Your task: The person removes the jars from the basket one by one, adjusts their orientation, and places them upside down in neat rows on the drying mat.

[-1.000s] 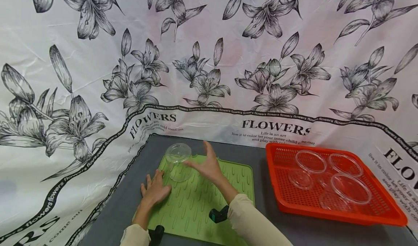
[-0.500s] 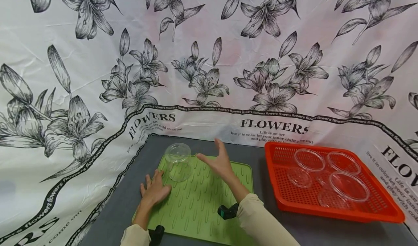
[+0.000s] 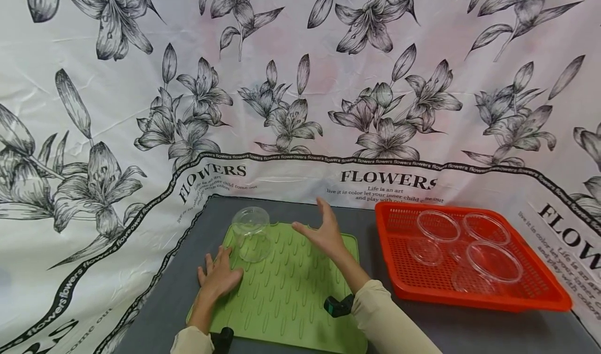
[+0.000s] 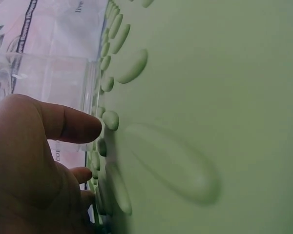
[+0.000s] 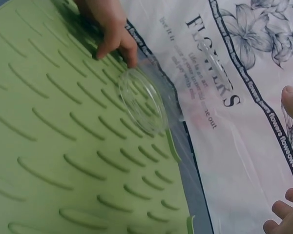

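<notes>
A clear plastic tub (image 3: 252, 235) stands upside down on the far left part of a green ridged mat (image 3: 291, 296); the right wrist view shows its ringed rim (image 5: 161, 117) down on the mat. My left hand (image 3: 218, 276) rests at the mat's left edge with fingers spread, just short of the tub. Over the mat, to the right of the tub, my right hand (image 3: 326, 235) is held up with thumb and fingers apart and nothing between them. The left wrist view has the left thumb (image 4: 73, 124) in front of the tub's side.
A red plastic basket (image 3: 399, 286) stands to the right of the mat, with several clear tubs (image 3: 495, 262) in it. Both rest on a grey tabletop (image 3: 188, 228). A flower-printed cloth (image 3: 281, 103) hangs behind and along the left side.
My right hand has drawn away from the tub to the right, its fingers still apart. The left hand and the tub have stayed in place, while the head view has turned slightly.
</notes>
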### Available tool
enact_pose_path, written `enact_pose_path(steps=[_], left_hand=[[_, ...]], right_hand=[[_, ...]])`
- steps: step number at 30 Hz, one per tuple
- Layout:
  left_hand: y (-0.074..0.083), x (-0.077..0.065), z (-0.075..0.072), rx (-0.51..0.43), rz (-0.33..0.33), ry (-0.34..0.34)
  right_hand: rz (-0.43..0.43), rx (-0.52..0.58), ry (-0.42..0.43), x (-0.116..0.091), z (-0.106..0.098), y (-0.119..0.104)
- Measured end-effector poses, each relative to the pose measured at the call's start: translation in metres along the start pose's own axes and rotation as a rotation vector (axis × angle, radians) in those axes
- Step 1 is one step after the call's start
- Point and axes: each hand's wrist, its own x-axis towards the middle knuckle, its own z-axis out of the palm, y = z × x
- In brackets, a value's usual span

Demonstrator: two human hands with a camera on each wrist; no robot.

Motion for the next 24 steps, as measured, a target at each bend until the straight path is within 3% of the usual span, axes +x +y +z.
enact_pose_path(steps=[12,24], left_hand=[[0.004,-0.004,-0.004,0.029,-0.027,-0.039],[0.007,-0.004,-0.004,0.021,-0.017,-0.030]], right_hand=[[-0.004,-0.027,0.034,-0.005,-0.023,0.004],[0.013,-0.070,0.092,-0.005,-0.038,0.015]])
